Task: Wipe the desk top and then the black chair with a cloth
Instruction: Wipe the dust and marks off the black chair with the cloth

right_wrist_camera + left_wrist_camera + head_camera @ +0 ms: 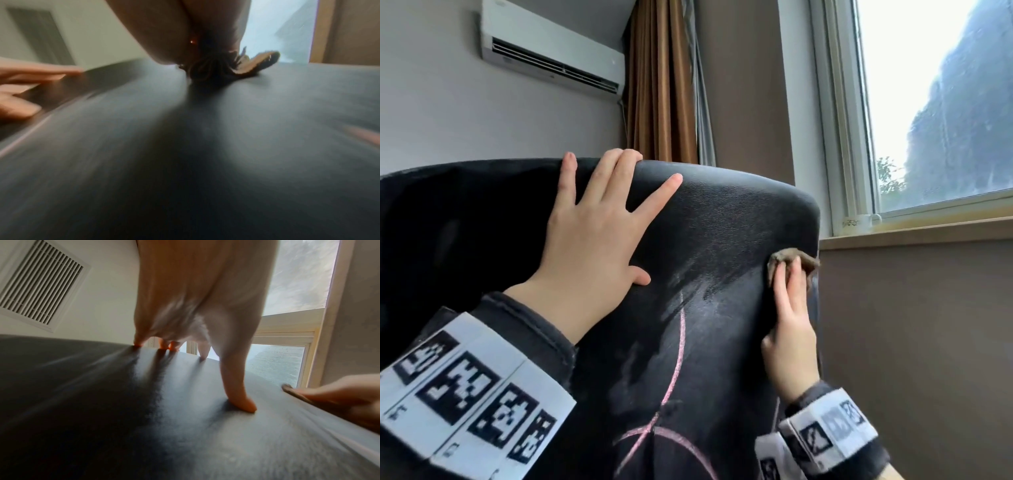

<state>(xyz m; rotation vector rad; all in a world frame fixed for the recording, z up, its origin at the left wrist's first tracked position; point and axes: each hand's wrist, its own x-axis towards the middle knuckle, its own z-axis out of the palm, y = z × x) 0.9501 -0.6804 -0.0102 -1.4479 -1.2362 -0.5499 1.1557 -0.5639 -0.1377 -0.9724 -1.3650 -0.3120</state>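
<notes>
The left hand (592, 240) lies flat, fingers spread, on the black leather chair back (722, 222). The right hand (789, 329) presses a crumpled brown cloth (787, 256) near its right edge; the right wrist view alone shows the cloth's bunched folds (218, 69).

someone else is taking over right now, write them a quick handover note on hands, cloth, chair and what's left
Left hand: open, spread flat on the back of the black chair, fingertips over its top edge, steadying it.
Right hand: presses the brown cloth against the chair back at its right edge, near the top.
Done: wipe streaks show across the middle of the chair back, so the chair step is under way. The desk is out of view; I cannot tell whether it was wiped.
Left: finish the right edge and top of the back, then the parts of the chair not in view.
</notes>
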